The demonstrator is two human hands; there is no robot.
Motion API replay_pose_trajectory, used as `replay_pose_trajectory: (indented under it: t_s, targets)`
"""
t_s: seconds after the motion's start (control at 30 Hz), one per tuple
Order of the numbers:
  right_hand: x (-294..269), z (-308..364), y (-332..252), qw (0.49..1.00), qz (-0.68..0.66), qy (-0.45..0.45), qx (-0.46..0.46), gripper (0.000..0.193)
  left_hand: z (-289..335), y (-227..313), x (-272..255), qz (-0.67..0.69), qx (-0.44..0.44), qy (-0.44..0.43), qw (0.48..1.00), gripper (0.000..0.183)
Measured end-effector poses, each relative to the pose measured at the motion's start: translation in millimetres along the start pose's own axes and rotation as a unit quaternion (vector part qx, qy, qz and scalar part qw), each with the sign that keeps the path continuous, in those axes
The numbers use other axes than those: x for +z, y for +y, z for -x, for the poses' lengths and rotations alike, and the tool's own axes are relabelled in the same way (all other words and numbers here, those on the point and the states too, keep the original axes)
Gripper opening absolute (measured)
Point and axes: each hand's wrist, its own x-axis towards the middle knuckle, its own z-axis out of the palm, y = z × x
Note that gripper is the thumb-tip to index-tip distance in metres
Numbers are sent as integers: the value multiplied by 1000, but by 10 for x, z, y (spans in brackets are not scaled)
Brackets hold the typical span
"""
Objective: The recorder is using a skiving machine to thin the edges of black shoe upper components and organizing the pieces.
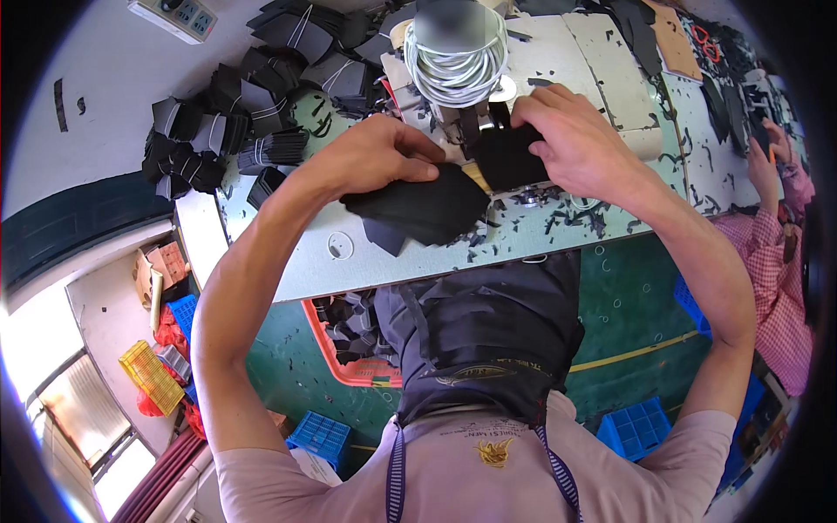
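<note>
Pale pinkish short-sleeved shirt [453,484] with gold emblem [494,451], black apron [488,318], striped dark-blue straps [397,471]

Blue crates [632,427] on green floor [621,305]

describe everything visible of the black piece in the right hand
The black piece looks flat, matte and roughly four-sided, perhaps cloth or foam, with no separate parts visible. The right hand grips its right side, thumb on top, hiding some edge. It lies by the cream machine, right of the larger black sheet in the left hand, a yellowish strip between them. Whether it touches the machine is unclear.
</note>
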Motion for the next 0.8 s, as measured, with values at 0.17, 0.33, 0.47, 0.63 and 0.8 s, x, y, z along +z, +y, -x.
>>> replay_pose_trajectory:
  t_s: [0.17,0.33,0.47,0.63,0.8]
  targets:
    - [-174,34,48,995,-31,-53,84,29,40,-64,34,-4,-82,43,996,30]
    - [-311,-12,97,987,-96,-129,1,30,-165,59,134,-60,-47,74,994,30]
    - [-86,-54,3,997,-50,-54,-20,32,-83,33,76,-32,-9,42,999,31]
    - [-153,12,91,997,-16,-61,46,35,75,65,27,-22,-81,37,996,31]
    - [-464,-44,134,973,-115,-199,9,36,-97,140,93,-57,-73,75,993,29]
